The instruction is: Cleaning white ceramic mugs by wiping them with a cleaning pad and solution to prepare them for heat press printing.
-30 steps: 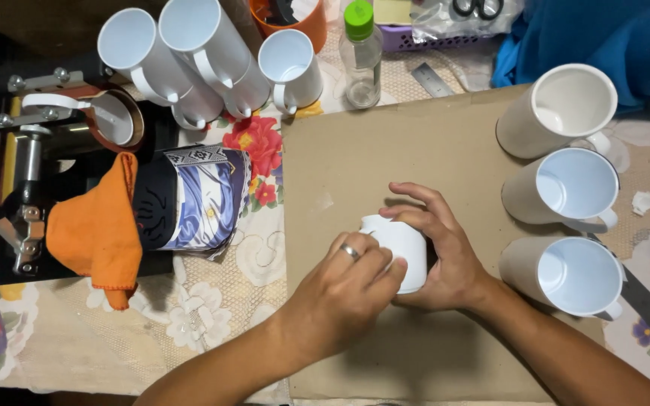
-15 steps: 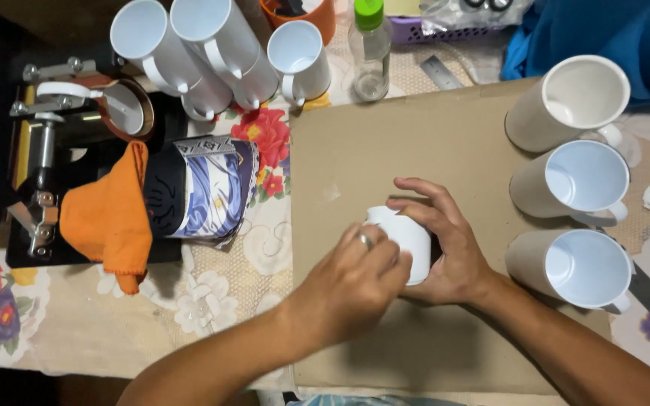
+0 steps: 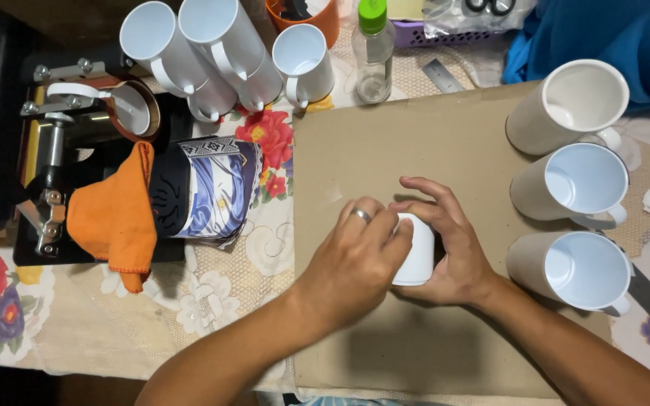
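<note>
Nearest, both hands met over a white mug [image 3: 417,252] that lay on its side on the brown board [image 3: 385,150], near its middle; the left hand [image 3: 355,259] covered the mug from the left, its fingers pressed together and curled over the mug's side, a ring [image 3: 361,215] on one of them; the right hand [image 3: 449,240] cupped the mug from the right, its fingers [image 3: 423,188] slightly spread and arched over the top, thumb low against the mug's end (whether the handle was under a palm could not be told).

Just right of the hands, three more white mugs lay on their sides in a column along the board's right edge, mouths up toward the camera: the near mug [image 3: 573,271], the middle mug [image 3: 573,184] and the far mug [image 3: 566,105], each close to the next.

Left of the board, on the flowered cloth [image 3: 212,301], a dark press [image 3: 47,173] held a printed wrap [image 3: 216,188] with an orange rag [image 3: 114,218] draped over it.

Farther back, a cluster of white mugs [image 3: 212,45] lay beside the press; a clear bottle [image 3: 374,53] with a green cap stood behind the board, an orange cup [image 3: 317,15] just left of it; blue fabric [image 3: 611,37] filled the far right corner.
</note>
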